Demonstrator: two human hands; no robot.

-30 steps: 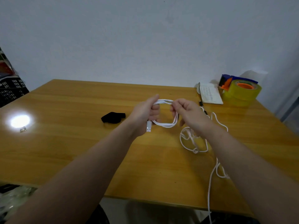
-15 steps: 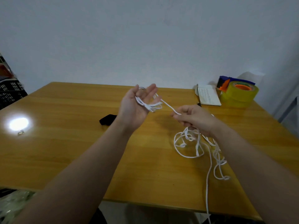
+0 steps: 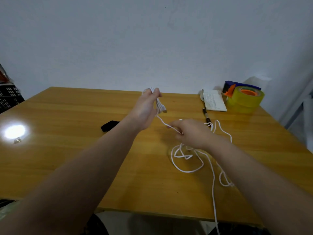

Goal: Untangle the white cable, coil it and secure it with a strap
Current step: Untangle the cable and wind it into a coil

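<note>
The white cable (image 3: 188, 168) lies in loose tangled loops on the wooden table (image 3: 84, 158), and one strand trails over the front edge. My left hand (image 3: 146, 107) is raised above the table, closed on a small bundle of cable with the plug end hanging beside it. A taut strand runs from there down to my right hand (image 3: 189, 134), which pinches it just above the loose loops. A black strap (image 3: 109, 125) lies on the table to the left of my left forearm.
At the back right stand a yellow tape roll in a blue and orange dispenser (image 3: 243, 97), a small notebook (image 3: 214, 102) and a dark pen (image 3: 206, 116). A bright light reflection (image 3: 14, 131) shows on the table's left side. A black crate (image 3: 9, 97) sits at the far left.
My left hand has closed on the gathered cable and lifted toward the far edge. My right hand has slid along the strand, lower and nearer the loose loops.
</note>
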